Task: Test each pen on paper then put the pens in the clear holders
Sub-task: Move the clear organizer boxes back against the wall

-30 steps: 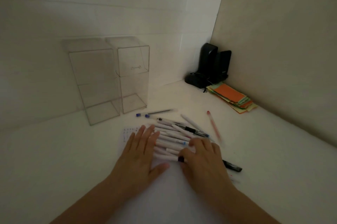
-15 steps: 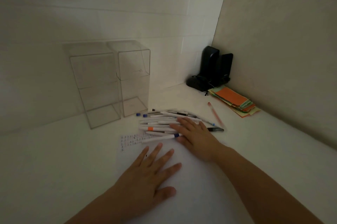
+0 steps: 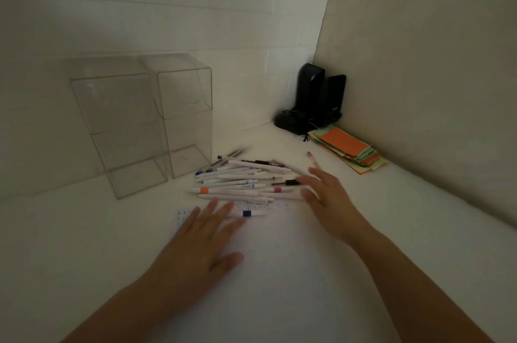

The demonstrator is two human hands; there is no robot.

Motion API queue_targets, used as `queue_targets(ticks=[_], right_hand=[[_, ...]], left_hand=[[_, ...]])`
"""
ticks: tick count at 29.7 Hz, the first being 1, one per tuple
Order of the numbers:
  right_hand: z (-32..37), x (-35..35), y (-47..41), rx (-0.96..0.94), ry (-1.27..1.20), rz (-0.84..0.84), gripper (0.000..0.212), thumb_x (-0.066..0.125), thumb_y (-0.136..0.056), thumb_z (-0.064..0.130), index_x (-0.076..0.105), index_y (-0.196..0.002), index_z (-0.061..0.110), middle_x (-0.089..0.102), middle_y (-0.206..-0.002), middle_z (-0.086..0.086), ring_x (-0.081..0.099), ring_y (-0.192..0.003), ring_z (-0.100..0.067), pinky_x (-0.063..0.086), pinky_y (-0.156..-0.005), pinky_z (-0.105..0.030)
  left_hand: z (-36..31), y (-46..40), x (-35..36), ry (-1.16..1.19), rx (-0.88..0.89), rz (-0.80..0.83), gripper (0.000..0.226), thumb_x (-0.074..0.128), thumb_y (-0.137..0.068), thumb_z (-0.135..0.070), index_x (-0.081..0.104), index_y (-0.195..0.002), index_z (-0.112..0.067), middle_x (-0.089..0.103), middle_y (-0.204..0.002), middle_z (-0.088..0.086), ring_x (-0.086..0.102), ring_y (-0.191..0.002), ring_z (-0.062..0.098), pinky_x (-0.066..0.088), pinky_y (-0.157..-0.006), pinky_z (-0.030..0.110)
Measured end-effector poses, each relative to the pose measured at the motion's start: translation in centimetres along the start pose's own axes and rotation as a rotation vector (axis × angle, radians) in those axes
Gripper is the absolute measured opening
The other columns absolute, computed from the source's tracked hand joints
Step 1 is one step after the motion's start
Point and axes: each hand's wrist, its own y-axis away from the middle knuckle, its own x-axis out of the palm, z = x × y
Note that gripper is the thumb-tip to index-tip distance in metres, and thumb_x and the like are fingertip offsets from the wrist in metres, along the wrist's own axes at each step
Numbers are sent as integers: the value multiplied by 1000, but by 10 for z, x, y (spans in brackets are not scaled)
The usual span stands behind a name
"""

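White plastic pens (image 3: 240,182) lie heaped between the paper (image 3: 268,245) and the two clear holders (image 3: 145,121), which stand empty just behind. They look light, stiff and smooth (apt to roll), so a pinch at mid-barrel should serve. The left hand (image 3: 201,245) lies flat with fingers spread, over one blue-banded pen (image 3: 247,213); the right hand (image 3: 327,191), open and gripping nothing, touches the heap's right end. Open table lies to the right, toward the coloured notes (image 3: 349,148).
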Motion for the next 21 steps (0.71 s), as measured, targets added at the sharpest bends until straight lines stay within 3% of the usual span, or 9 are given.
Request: queue_targets(ticks=[3,6,9,11,13,15,17,18,21], right_hand=[[-25,-7,23,99,97,105,34,44,-95,22,50,-128,22,45,-137,-4,36,-125,-20,25,-102,-25],[-28,-7,27,68,135,164,36,41,-96,21,48,-131,21,45,-136,-3,40,-121,-20,29,-98,-25],[-19,-5,19,21,131,163,36,37,-97,19,48,-131,20,47,-135,-2,42,-119,-21,30,-99,-26],[-12,1,15,-8,151,181,37,36,-97,20,47,-132,20,48,-136,-2,42,-120,-21,32,-100,-28],[-6,4,13,-14,210,180,38,34,-97,21,44,-134,23,44,-140,-1,38,-125,-21,29,-103,-30],[1,5,18,29,239,82,40,34,-97,25,39,-137,23,37,-145,-2,30,-131,-21,23,-108,-31],[14,8,31,87,176,27,48,35,-97,35,29,-142,20,26,-150,-5,20,-137,-21,15,-111,-29],[21,12,41,103,127,54,58,32,-94,46,20,-144,19,16,-154,-4,12,-140,-20,9,-113,-28],[37,27,67,75,130,162,91,2,-68,73,-13,-144,25,-20,-152,8,-15,-142,-14,-11,-111,-27]], left_hand=[[5,-6,4,-66,-40,109,60,15,-93,-58,41,-133,-23,48,-137,6,33,-131,24,9,-105,32],[-17,-13,6,-44,40,164,60,15,-93,-58,42,-132,-23,49,-136,5,46,-124,26,15,-102,36],[-49,-22,4,24,111,175,61,13,-92,-59,41,-133,-23,46,-139,4,44,-126,24,24,-102,39],[-73,-29,-3,76,99,167,68,4,-89,-62,25,-142,-24,18,-151,3,19,-138,22,13,-115,40],[-83,-34,-1,160,81,144,79,-6,-76,-67,-4,-144,-28,-23,-145,-4,-21,-137,17,-14,-111,36],[-77,-39,0,169,17,141,82,-10,-72,-68,-2,-144,-30,-24,-145,-3,-23,-135,20,-17,-110,40],[-61,-44,3,73,-83,125,76,-6,-83,-66,27,-140,-30,15,-152,6,9,-137,32,4,-111,52],[-52,-48,2,50,-172,90,79,-6,-83,-68,33,-138,-29,26,-149,9,18,-134,35,10,-108,57],[-24,-55,8,122,-354,169,105,-17,-53,-80,0,-144,-32,-11,-153,5,-13,-138,34,-8,-108,53]])
